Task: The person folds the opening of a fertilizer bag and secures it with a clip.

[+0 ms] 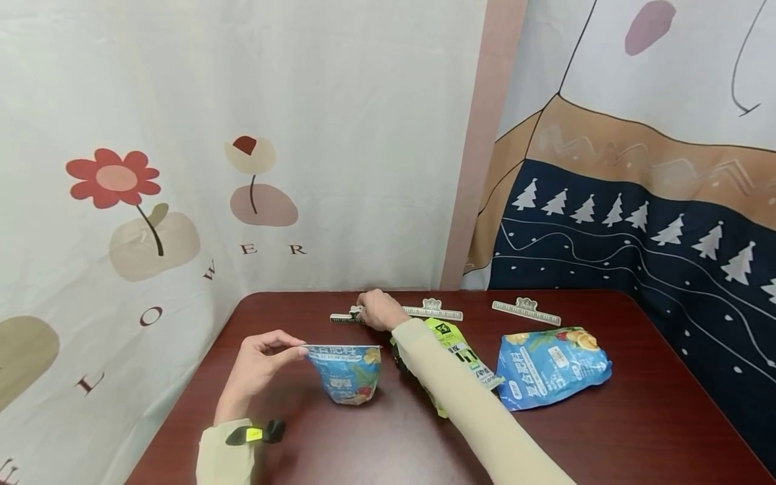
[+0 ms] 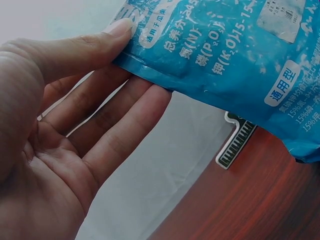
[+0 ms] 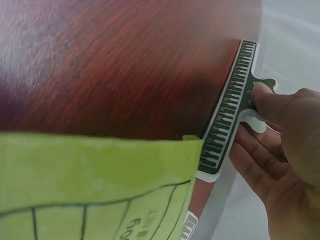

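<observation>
My left hand (image 1: 256,369) pinches the upper left corner of a blue fertilizer bag (image 1: 347,377) between thumb and fingers. The bag stands upright at the table's middle left, its top edge straight and level. In the left wrist view, white print covers the blue bag (image 2: 225,55). Toward the back of the table, my right hand (image 1: 382,310) grips a long clip. The right wrist view has this black-and-white piano-key clip (image 3: 232,107), with my thumb on its handle tab and the fingers behind. My right forearm passes over a green bag (image 1: 463,353), hiding part of it.
Two white ruler-patterned clips lie at the back: one clip (image 1: 433,311) right of my hand, another clip (image 1: 526,311) farther right. A second blue bag (image 1: 552,367) lies at right on the dark red table (image 1: 642,431). Printed curtains (image 1: 364,135) hang behind.
</observation>
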Available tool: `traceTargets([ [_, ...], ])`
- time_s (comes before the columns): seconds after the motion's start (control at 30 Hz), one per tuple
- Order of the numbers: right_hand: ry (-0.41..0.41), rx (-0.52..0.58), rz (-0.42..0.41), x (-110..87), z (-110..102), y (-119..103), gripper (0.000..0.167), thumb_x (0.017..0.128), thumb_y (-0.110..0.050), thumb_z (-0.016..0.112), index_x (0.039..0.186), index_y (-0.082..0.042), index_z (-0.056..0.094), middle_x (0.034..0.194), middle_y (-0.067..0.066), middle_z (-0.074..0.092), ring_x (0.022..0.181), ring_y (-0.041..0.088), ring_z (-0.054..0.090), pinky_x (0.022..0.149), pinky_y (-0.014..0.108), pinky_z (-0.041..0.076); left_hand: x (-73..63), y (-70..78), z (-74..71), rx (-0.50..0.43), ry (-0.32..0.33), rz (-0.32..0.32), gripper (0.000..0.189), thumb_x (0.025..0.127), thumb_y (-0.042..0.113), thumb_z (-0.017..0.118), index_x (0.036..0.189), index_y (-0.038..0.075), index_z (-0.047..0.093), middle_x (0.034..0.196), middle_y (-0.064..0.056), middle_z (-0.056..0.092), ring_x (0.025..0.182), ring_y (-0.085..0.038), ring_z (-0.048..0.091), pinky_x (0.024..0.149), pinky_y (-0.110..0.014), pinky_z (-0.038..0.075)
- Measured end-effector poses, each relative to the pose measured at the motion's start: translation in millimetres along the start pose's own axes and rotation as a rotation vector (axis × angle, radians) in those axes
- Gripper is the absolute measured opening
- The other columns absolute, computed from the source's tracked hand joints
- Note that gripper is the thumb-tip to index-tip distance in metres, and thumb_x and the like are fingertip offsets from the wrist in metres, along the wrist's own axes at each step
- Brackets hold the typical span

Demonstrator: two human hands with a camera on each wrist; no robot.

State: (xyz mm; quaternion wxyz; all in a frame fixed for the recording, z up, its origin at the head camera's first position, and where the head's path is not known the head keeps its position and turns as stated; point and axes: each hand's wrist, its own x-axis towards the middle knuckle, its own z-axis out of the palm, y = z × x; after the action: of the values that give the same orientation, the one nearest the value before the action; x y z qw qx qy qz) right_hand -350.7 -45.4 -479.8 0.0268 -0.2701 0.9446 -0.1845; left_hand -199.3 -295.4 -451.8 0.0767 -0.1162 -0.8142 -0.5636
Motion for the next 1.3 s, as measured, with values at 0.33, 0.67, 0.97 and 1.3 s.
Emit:
traceTargets([
  [0.33, -0.002, 0.147, 0.004, -4.4, -4.7, -1.9, 0.023, 0.102, -0.008, 0.058, 0.122, -0.010, 0.069, 0.096, -0.007, 0.079, 0.091, 0.011, 0.073, 0.068, 0.022, 0.054, 0.4, 0.1, 3.0, 0.018, 0.005, 0.028, 0.014, 0.085, 0.004, 0.082, 0.099, 0.001, 0.078, 0.087, 0.006, 0.079, 0.075, -0.019, 0.073, 0.067, -0.029, 0.059],
  [0.67, 0.084, 0.144, 0.008, -13.3, -15.9, -6.9, 0.010, 0.099, -0.017, 0.065, 0.106, -0.016, 0.072, 0.090, -0.010, 0.076, 0.082, 0.011, 0.069, 0.071, 0.026, 0.054, 0.8, 1.4, 4.6, 0.015, 0.020, 0.015, 0.015, 0.085, 0.007, 0.083, 0.099, 0.004, 0.079, 0.088, 0.004, 0.079, 0.076, -0.015, 0.072, 0.068, -0.028, 0.059],
  [0.97, 0.160, 0.174, 0.015, -19.1, -21.4, -9.5, 0.005, 0.095, -0.024, 0.074, 0.095, -0.019, 0.074, 0.086, -0.008, 0.073, 0.073, 0.009, 0.064, 0.069, 0.027, 0.053, 0.6, 1.4, 4.9, 0.013, 0.021, 0.009, 0.013, 0.085, 0.003, 0.082, 0.098, 0.002, 0.078, 0.086, 0.006, 0.079, 0.075, -0.018, 0.073, 0.067, -0.028, 0.059],
  [1.3, 0.191, 0.199, 0.037, -25.3, -31.8, -17.7, 0.008, 0.091, -0.027, 0.078, 0.089, -0.019, 0.075, 0.078, -0.010, 0.072, 0.071, 0.008, 0.064, 0.067, 0.026, 0.053, 0.3, 1.6, 1.1, 0.020, 0.010, -0.015, 0.017, 0.085, 0.010, 0.084, 0.099, 0.004, 0.078, 0.088, 0.003, 0.079, 0.079, -0.029, 0.074, 0.068, -0.029, 0.060],
])
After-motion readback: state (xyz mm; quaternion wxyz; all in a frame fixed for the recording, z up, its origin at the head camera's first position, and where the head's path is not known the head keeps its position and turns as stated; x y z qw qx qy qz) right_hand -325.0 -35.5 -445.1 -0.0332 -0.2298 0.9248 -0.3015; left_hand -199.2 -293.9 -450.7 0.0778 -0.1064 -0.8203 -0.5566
